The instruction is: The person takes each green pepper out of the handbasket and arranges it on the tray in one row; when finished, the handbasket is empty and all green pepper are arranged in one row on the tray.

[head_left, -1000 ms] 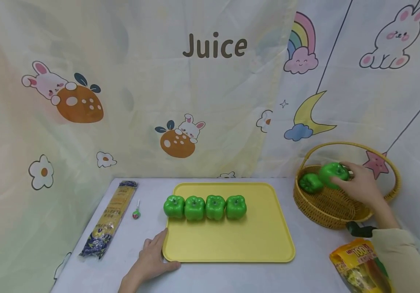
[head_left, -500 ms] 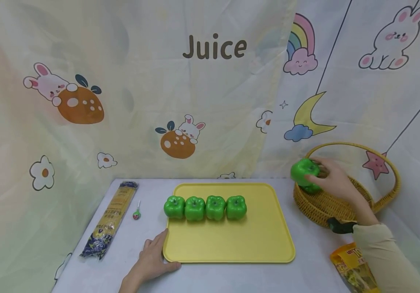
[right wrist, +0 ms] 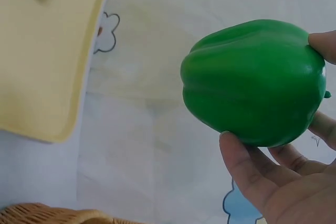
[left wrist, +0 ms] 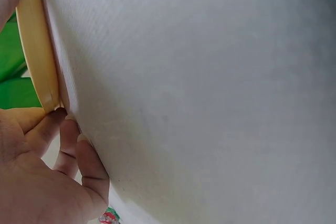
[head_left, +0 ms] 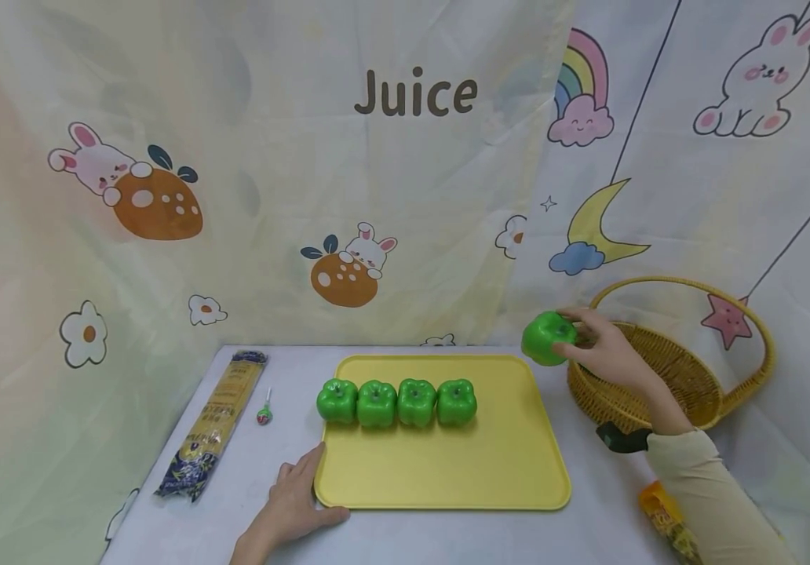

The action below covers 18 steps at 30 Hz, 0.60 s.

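In the head view, my right hand [head_left: 606, 349] grips a green bell pepper [head_left: 549, 338] in the air between the tray and the wicker basket [head_left: 687, 369]. The right wrist view shows thumb and fingertips round this bell pepper [right wrist: 254, 82], stem towards the palm. A row of several green bell peppers [head_left: 416, 402] stands along the upper left of the yellow tray [head_left: 440, 471]. My left hand [head_left: 295, 494] holds the tray's near left corner, thumb on the front edge and fingers along the left side. The basket's left interior is hidden behind my right hand.
A long yellow and blue packet [head_left: 214, 424] lies at the table's left, with a small lollipop [head_left: 264, 412] beside it. An orange snack bag [head_left: 666, 518] is partly covered by my right sleeve. A printed curtain [head_left: 440, 188] hangs behind the table.
My right hand has carried the bell pepper up and left out of the basket, over its left rim. The sleeve now covers more of the orange bag. My left hand and the tray stayed put.
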### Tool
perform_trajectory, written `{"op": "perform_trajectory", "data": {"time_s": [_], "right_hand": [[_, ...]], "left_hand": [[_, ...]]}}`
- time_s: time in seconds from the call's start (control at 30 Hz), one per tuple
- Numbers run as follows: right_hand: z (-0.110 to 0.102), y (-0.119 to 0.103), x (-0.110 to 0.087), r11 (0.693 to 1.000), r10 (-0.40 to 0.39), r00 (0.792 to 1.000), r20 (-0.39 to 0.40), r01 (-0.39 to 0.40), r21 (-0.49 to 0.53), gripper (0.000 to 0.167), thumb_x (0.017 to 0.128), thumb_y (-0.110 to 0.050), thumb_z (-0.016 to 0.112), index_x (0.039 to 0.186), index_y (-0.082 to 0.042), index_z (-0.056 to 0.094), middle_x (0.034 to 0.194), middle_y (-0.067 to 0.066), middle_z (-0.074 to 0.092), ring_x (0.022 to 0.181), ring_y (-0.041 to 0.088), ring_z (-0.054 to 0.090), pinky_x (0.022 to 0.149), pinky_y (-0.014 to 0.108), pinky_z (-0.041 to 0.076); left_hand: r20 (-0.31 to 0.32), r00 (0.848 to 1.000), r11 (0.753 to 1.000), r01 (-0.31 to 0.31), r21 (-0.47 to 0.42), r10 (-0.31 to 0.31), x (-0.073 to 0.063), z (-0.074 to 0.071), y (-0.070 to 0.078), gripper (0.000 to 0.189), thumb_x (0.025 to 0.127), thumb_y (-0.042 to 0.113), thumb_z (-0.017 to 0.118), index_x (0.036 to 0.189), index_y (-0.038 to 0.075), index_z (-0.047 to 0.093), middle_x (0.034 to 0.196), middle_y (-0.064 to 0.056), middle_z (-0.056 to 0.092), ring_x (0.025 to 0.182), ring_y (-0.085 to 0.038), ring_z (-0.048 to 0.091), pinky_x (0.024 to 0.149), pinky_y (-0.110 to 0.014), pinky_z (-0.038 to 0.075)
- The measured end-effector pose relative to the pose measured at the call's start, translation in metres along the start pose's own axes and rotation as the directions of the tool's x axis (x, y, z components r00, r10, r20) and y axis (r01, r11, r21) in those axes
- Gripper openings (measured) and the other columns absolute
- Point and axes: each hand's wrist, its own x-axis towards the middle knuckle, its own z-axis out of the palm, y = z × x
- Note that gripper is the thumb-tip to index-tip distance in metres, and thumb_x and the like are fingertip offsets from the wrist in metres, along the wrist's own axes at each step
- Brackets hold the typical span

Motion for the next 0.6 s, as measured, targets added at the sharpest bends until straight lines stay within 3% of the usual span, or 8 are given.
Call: {"op": "perform_trajectory", "data": {"time_s": [0.1, 0.33, 0.6], "right_hand": [[0.008, -0.001, 0.002, 1.000, 0.005, 1.000, 0.021, -0.006, 0.027, 0.060, 0.098, -0.027, 0.066, 0.150, -0.009, 0.040, 0.142, 0.021, 0.048, 0.117, 0.042, 0.060, 0.081, 0.032, 0.054], [0.027, 0.005, 0.004, 0.998, 0.017, 0.996, 0.085, -0.022, 0.063, 0.071, 0.097, -0.029, 0.068, 0.156, -0.009, 0.033, 0.151, 0.025, 0.041, 0.130, 0.048, 0.052, 0.098, 0.055, 0.052], [0.042, 0.015, 0.009, 0.995, -0.046, 0.989, 0.143, 0.033, 0.098, 0.065, 0.096, -0.025, 0.069, 0.151, -0.005, 0.039, 0.150, 0.022, 0.042, 0.128, 0.044, 0.054, 0.097, 0.044, 0.054]], "left_hand": [[-0.002, 1.000, 1.000, 0.000, 0.000, 0.000, 0.000, 0.000, 0.000, 0.127, 0.058, 0.072, 0.084, 0.158, 0.012, 0.031, 0.157, -0.008, 0.046, 0.101, -0.016, 0.040, 0.087, -0.042, 0.042], [0.000, 1.000, 1.000, 0.004, -0.006, -0.004, 0.001, 0.002, -0.002, 0.126, 0.058, 0.072, 0.083, 0.157, 0.012, 0.033, 0.156, -0.008, 0.046, 0.100, -0.016, 0.040, 0.086, -0.042, 0.041], [-0.017, 1.000, 1.000, -0.017, -0.007, 0.017, 0.002, 0.004, -0.003, 0.126, 0.059, 0.074, 0.082, 0.158, 0.013, 0.033, 0.156, -0.007, 0.047, 0.100, -0.015, 0.040, 0.084, -0.041, 0.041]]}}
